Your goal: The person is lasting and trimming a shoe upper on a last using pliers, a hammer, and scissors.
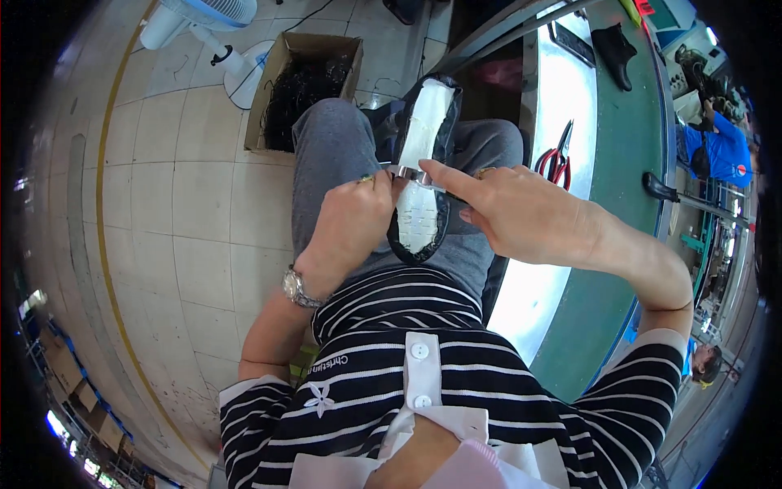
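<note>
A black shoe (420,218) lies sole up across my lap, its toe and heel along my line of sight. Its bottom is white with short dark marks near the close end, edged by black gathered material. Across the middle of the sole sits a shiny metal hand tool (413,174), its exact kind unclear. My left hand (352,218) is closed round the tool's left end. From the other side, my right hand (525,210) grips its right end, the index finger stretched along the metal. Both hands partly cover the tool's ends.
An open cardboard box (357,77) of black scraps stands on the floor beyond my knees, beside a fan (213,15). Red-handled cutters (555,163) lie on the metal bench (533,301) at right. Beyond are a green belt (607,269), a black boot (615,55) and people in blue (721,151).
</note>
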`<control>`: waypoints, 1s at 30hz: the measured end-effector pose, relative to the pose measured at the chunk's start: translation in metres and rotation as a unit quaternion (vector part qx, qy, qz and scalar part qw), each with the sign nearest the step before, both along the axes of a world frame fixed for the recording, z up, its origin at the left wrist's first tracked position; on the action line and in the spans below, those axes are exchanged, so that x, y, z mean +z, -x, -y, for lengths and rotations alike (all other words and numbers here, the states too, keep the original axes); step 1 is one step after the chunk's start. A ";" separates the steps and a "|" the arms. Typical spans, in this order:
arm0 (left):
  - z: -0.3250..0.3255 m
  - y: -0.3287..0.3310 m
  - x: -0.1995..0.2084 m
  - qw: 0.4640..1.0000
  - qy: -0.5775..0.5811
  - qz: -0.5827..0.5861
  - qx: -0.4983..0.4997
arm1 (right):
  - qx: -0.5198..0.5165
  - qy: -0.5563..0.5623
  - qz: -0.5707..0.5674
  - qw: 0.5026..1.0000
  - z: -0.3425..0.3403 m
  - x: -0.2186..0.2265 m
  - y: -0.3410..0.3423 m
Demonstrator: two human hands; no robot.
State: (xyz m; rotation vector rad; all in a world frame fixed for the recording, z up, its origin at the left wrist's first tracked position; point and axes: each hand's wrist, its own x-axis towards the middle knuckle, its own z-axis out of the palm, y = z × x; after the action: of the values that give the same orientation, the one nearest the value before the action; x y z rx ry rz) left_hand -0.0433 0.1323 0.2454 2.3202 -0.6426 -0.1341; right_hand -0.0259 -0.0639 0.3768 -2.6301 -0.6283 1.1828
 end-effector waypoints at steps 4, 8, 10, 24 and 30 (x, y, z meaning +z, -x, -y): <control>-0.002 0.003 0.004 0.998 -0.002 -0.056 0.006 | -0.049 -0.039 -0.018 0.998 0.008 -0.014 0.009; -0.007 -0.007 -0.015 0.670 0.444 -0.594 -0.023 | -0.085 -0.088 0.010 0.992 0.026 -0.033 0.026; 0.012 -0.015 -0.030 0.585 0.534 -0.610 -0.008 | -0.096 -0.111 0.030 0.989 0.026 -0.037 0.028; 0.039 -0.023 -0.027 0.653 0.509 -0.556 0.071 | 0.131 -0.040 0.200 0.970 0.020 0.031 -0.023; 0.043 -0.026 -0.026 0.628 0.527 -0.571 0.046 | 0.125 0.041 0.255 0.958 0.040 -0.037 -0.056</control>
State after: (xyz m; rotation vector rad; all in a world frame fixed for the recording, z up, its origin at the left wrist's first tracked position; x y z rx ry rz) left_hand -0.0171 0.0891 0.2194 0.7568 0.1299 -0.8417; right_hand 0.0299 -0.1037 0.3395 -3.0141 -1.0440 0.5719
